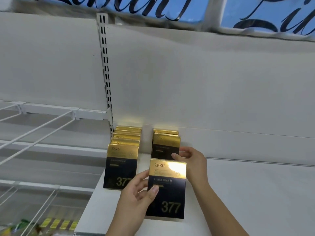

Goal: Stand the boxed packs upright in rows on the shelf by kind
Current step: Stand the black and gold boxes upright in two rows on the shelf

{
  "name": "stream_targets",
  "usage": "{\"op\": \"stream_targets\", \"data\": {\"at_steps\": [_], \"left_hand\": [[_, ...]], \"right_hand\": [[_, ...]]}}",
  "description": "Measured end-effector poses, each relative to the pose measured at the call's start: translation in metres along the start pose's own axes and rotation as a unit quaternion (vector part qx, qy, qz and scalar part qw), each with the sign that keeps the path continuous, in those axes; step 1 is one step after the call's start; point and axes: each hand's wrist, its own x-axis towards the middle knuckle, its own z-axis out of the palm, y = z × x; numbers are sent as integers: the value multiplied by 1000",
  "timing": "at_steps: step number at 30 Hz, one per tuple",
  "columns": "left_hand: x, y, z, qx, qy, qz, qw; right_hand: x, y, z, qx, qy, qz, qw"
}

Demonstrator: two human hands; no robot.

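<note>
Boxed pack (167,188) in hand is a flat, thin carton, gold across the top band and dark below with "377" printed near the foot; it stands upright near the front of the white shelf (238,193), at the front of the right-hand row. By its look it is light and stiff, with a glossy face that throws back glare, so it is probably a little slippery and apt to tip on its narrow base. Its corners and thin walls would likely dent under a hard squeeze, so the side edges, held about mid-height or higher, seem the sensible place to grip.

Left hand (136,198) is closed on the pack's left edge, thumb across the dark face and fingers behind. Right hand (192,160) reaches around the upper right corner, fingertips at the back of it; whether they press the carton or the one behind, I cannot tell.

Just behind stand two more packs (166,147) of the same kind. Beside them, a small gap apart, runs the left row (124,159), several deep. Wire shelves (42,126) lie further left.
</note>
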Motion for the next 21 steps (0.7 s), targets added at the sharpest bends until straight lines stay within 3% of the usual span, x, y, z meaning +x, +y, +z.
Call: {"op": "stream_targets", "data": {"at_steps": [7, 11, 14, 16, 21], "left_hand": [[5, 3, 6, 3, -14, 5, 1000], [10, 2, 6, -12, 9, 9, 1000], [16, 0, 8, -15, 25, 10, 1000], [20, 0, 12, -18, 32, 10, 999], [27, -1, 22, 1, 35, 7, 999]], "right_hand": [[2, -5, -5, 30, -27, 9, 999], [-23, -13, -33, 65, 8, -18, 998], [-54, -21, -52, 180, -97, 16, 979], [-67, -21, -58, 180, -157, 21, 971], [-62, -14, -60, 139, -158, 46, 976]]}}
